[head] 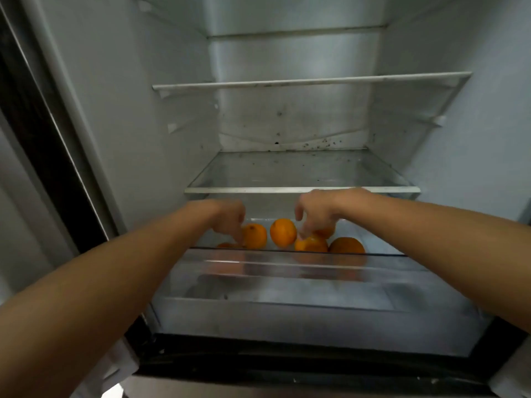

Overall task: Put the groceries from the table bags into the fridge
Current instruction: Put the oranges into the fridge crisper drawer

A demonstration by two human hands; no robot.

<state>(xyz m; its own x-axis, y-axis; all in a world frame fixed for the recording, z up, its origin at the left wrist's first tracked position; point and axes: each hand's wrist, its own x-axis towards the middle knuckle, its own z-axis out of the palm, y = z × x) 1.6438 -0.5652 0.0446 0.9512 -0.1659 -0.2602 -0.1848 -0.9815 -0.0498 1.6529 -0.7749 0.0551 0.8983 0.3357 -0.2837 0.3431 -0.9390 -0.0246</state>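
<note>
Orange skin shows under the right grip (316, 215). Its fingers hang curved over the top of one orange (327, 232) at the back of the pile and seem to touch it, but I cannot tell whether they clasp it or only lie on it. The left grip (230, 215) is blurred, with its fingers pointing down just beside another orange (254, 236); I cannot tell whether it is clenched or released.

Around them lie the rest of the oranges (283, 232), five or six in all. They sit close together in the lowest compartment of the fridge (129, 110), under the glass shelf (301, 190) and behind a clear plastic drawer front (287, 285). Whether they sit in the drawer or on its lid is not plain from where I stand.

I judge each fruit to be firm and fairly weighty, with a dimpled skin that gives fair purchase. It is not brittle, though a drop would bruise it. Being round on smooth plastic, a loose one would likely roll if its neighbour is nudged. The best hold looks to be from above, with the fingers spread round the widest part.

No brand, sticker or writing can be read on the fruit or inside the fridge.
</note>
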